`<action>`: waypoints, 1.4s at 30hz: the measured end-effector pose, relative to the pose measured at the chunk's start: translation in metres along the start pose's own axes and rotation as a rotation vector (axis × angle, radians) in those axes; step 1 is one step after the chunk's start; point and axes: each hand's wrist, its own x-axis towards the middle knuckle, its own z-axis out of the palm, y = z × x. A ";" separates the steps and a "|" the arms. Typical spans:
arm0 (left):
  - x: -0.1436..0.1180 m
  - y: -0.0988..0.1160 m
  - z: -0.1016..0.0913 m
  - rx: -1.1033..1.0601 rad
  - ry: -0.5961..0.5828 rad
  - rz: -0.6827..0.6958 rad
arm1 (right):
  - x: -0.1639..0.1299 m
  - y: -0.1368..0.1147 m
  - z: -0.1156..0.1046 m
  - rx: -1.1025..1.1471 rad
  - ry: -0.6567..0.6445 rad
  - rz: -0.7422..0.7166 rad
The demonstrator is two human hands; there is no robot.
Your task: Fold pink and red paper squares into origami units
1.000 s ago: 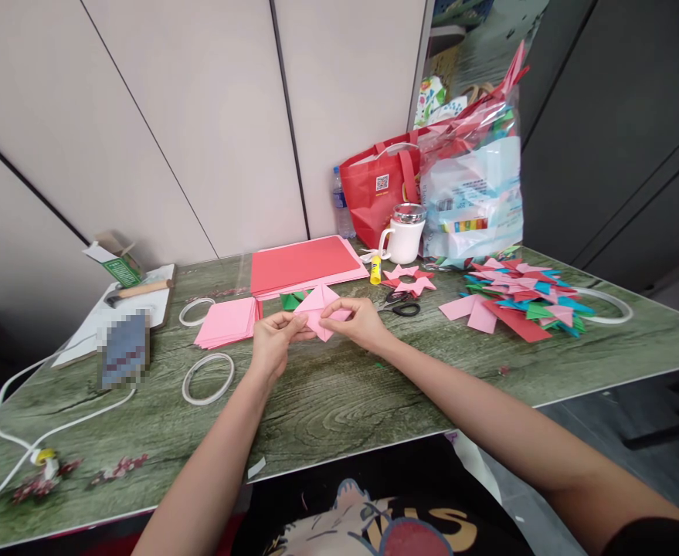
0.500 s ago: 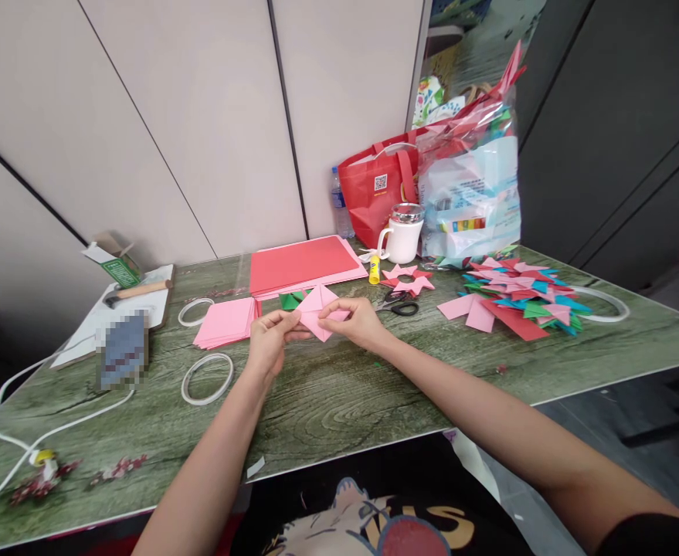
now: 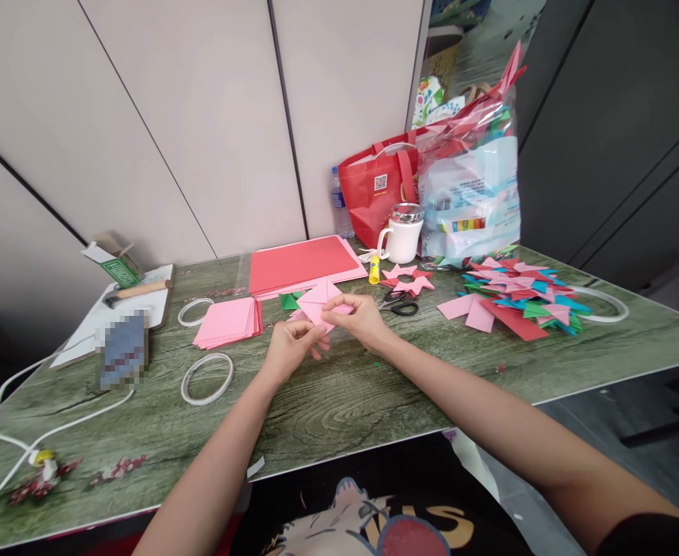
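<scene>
A pink sheet of folded paper (image 3: 316,300) is held up above the middle of the table, creases showing on its face. My right hand (image 3: 361,320) pinches its right side between thumb and fingers. At the lower edge, my left hand (image 3: 297,344) has its thumb and fingers closed on the paper near the bottom corner. A green folded paper piece (image 3: 290,300) lies just behind, partly hidden. Left of my hands is a stack of pink paper squares (image 3: 226,323) with red ones beneath. Black-handled scissors (image 3: 402,308) lie beside my right hand.
Red and pink sheets (image 3: 301,262) lie at the back, near a glue stick (image 3: 375,270), a white mug (image 3: 404,235) and a paper star ring (image 3: 407,279). A pile of folded pieces (image 3: 524,289) is on the right. Tape rolls (image 3: 207,379) and a hammer (image 3: 139,290) are on the left.
My left hand has moved from the paper's left side to its lower edge, right and slightly down. The paper has tilted a little; my right hand keeps hold of it.
</scene>
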 end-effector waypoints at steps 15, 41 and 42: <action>-0.004 0.009 0.002 0.151 0.081 0.123 | 0.000 -0.003 0.001 0.053 -0.052 0.041; -0.007 0.009 0.010 0.080 0.244 0.229 | -0.003 -0.002 0.001 -0.102 -0.014 -0.087; -0.007 0.008 0.009 0.099 0.237 0.224 | -0.003 -0.003 0.001 -0.107 -0.011 -0.089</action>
